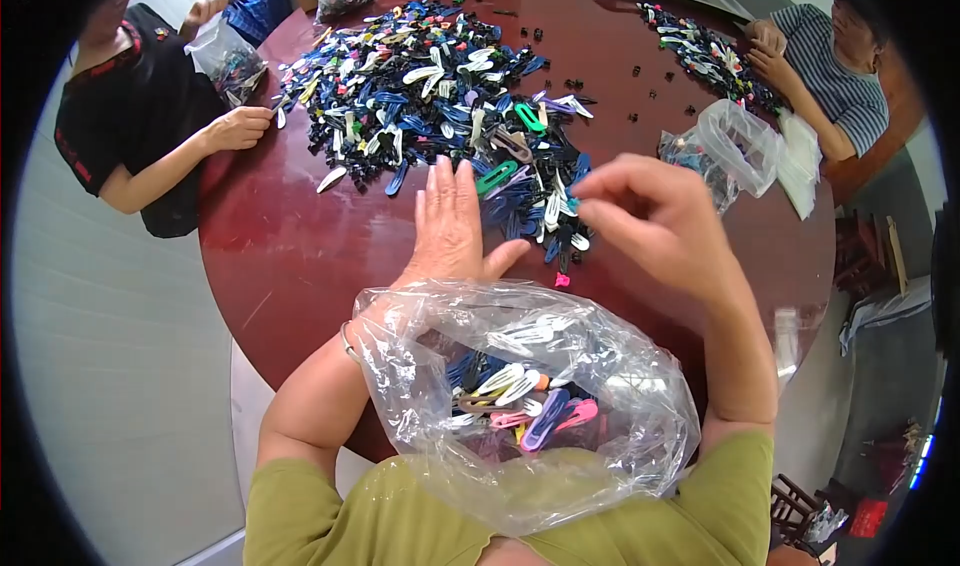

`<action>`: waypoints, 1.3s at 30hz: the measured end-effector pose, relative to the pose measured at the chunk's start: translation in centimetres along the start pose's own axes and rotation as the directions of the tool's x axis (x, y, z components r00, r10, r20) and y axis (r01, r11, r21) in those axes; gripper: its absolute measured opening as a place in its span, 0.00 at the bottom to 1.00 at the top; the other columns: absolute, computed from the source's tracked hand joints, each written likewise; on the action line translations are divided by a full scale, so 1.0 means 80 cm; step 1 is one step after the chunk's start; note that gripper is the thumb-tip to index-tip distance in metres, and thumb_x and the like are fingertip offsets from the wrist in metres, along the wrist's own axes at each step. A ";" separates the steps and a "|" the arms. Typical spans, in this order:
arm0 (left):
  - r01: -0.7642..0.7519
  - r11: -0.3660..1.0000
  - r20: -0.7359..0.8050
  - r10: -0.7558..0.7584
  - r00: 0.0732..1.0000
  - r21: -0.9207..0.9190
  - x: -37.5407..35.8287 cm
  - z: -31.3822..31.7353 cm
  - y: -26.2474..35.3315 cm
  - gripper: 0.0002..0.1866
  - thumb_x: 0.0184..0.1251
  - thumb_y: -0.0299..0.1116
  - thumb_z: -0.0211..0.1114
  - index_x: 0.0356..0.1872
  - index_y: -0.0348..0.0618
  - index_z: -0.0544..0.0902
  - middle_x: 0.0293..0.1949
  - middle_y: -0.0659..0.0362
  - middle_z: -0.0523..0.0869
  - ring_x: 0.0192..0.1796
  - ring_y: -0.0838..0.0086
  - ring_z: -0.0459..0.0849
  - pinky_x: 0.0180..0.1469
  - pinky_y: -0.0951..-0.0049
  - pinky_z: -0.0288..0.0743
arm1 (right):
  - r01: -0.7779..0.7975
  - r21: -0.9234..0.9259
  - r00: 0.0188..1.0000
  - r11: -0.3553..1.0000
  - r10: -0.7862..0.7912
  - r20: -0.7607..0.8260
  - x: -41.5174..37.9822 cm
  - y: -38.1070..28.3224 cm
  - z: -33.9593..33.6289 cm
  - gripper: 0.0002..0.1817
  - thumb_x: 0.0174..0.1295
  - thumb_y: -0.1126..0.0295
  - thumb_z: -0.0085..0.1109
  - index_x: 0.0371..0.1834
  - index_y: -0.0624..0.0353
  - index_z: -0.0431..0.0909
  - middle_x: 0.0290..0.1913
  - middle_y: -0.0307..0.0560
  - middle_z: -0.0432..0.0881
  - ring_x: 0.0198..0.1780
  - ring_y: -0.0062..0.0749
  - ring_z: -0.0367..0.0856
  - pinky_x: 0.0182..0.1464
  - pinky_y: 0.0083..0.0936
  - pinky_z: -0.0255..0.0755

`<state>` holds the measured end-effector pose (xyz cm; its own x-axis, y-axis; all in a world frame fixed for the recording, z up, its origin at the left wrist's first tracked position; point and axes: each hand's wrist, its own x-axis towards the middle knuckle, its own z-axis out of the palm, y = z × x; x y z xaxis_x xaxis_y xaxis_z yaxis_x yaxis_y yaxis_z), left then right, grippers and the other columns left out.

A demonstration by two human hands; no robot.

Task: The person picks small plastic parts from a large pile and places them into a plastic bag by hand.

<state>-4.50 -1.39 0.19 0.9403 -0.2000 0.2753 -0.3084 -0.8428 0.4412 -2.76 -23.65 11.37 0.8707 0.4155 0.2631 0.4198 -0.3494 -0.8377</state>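
Note:
A big heap of mixed snap hair clips [390, 96] covers the table's middle, in black, blue, white and green. My left hand [448, 231] lies flat at the heap's near edge, fingers stretched out and holding nothing. To the right, my right hand [655, 216] is held in a pinch over the heap's near end, with a small teal hair clip [573, 203] at its fingertips, partly hidden. A green snap clip [496, 178] lies between the hands, and a pink clip [563, 280] sits nearer to me. Against my body, a clear plastic bag [400, 386] gapes open with snap clips [545, 416] inside.
The round red table [262, 286] has small black clips [637, 71] scattered on its far right. At left, one person's hand [238, 129] touches the heap near a filled bag [228, 61]. Another person [835, 76] works at a smaller heap [700, 51], beside an opened bag [735, 146].

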 end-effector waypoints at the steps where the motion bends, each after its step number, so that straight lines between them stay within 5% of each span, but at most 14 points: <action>1: -0.046 0.999 -0.031 0.045 0.998 -0.018 -0.001 0.006 -0.002 0.57 0.56 0.51 0.72 0.72 0.25 0.45 0.73 0.29 0.44 0.76 0.39 0.43 0.74 0.43 0.38 | 0.040 -0.044 0.999 0.998 -0.041 -0.019 0.011 0.032 0.006 0.08 0.56 0.72 0.65 0.37 0.65 0.84 0.31 0.45 0.83 0.29 0.22 0.78 0.32 0.22 0.72; 9: -0.103 0.935 -0.050 0.092 0.995 -0.340 0.011 -0.005 0.003 0.46 0.57 0.29 0.69 0.72 0.30 0.52 0.74 0.34 0.50 0.77 0.48 0.50 0.75 0.61 0.50 | 0.272 -0.390 0.951 0.879 -0.308 -0.030 0.034 0.093 0.052 0.14 0.57 0.71 0.65 0.47 0.56 0.82 0.45 0.45 0.78 0.37 0.40 0.82 0.39 0.33 0.77; 13: -0.106 0.897 -0.075 0.082 0.994 -0.430 0.012 -0.012 0.005 0.41 0.58 0.24 0.66 0.72 0.32 0.55 0.73 0.36 0.55 0.76 0.51 0.54 0.74 0.62 0.53 | 0.312 -0.517 0.938 0.797 -0.346 0.033 0.032 0.094 0.058 0.10 0.56 0.70 0.65 0.41 0.55 0.81 0.45 0.45 0.76 0.43 0.41 0.81 0.41 0.35 0.77; 19: -0.121 0.907 -0.134 0.072 0.988 -0.404 0.013 -0.016 0.010 0.36 0.58 0.22 0.63 0.69 0.33 0.61 0.72 0.35 0.58 0.75 0.49 0.57 0.72 0.62 0.56 | 0.265 -0.433 0.961 0.862 -0.270 0.050 0.027 0.088 0.049 0.05 0.55 0.70 0.65 0.34 0.57 0.81 0.42 0.43 0.77 0.42 0.40 0.81 0.40 0.34 0.77; 25: -0.105 0.952 -0.155 0.062 0.986 -0.289 0.014 -0.006 -0.003 0.31 0.59 0.23 0.63 0.65 0.34 0.67 0.70 0.34 0.60 0.73 0.46 0.60 0.71 0.61 0.58 | 0.362 -0.403 0.925 0.840 -0.377 0.045 0.029 0.095 0.051 0.05 0.55 0.71 0.65 0.33 0.57 0.81 0.39 0.42 0.79 0.40 0.41 0.81 0.39 0.34 0.76; 31: -0.134 0.960 -0.161 0.096 0.982 -0.247 0.015 -0.005 -0.006 0.26 0.58 0.23 0.63 0.61 0.37 0.73 0.70 0.33 0.61 0.72 0.44 0.62 0.70 0.60 0.60 | 0.141 -0.233 0.990 0.962 -0.141 0.016 0.025 0.082 0.045 0.08 0.53 0.73 0.67 0.35 0.59 0.80 0.36 0.44 0.79 0.34 0.38 0.82 0.37 0.32 0.75; 39: -0.151 0.969 -0.180 0.116 0.977 -0.196 0.017 -0.006 -0.010 0.21 0.58 0.25 0.65 0.55 0.41 0.78 0.68 0.33 0.65 0.69 0.42 0.66 0.68 0.59 0.62 | 0.249 -0.216 0.966 0.944 -0.258 -0.011 0.023 0.089 0.032 0.09 0.53 0.71 0.69 0.35 0.60 0.81 0.34 0.46 0.79 0.32 0.37 0.81 0.35 0.30 0.74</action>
<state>-3.06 -0.74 0.65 0.8568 -0.2033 0.4739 -0.4692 -0.6885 0.5530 1.20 -23.18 4.67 0.7358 0.4824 0.4752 0.6687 -0.4075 -0.6219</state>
